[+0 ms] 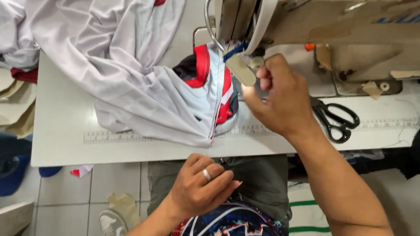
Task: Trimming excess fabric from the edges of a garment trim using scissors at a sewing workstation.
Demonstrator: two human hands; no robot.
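Right hand (282, 98): raised at the sewing machine (332, 26) head, just in front of the needle area; fingers curled in a narrow grip around a small part there, not clear what.
Left hand (199, 185): rested low in the lap, below the edge of the surface (61, 131); ring on one finger; fingertips drawn together in a narrow pinch, whether anything was in it could not be told.
Garment (131, 74): light grey jersey fabric with red, white and dark trim, heaped on the surface left of the machine, its trimmed end lying under the machine head just beside the right hand.
Scissors (337, 118): black-handled, flat on the surface right of the right hand, near it but apart.
Ruler strip (113, 137): ran along the front edge of the surface, partly under the garment.
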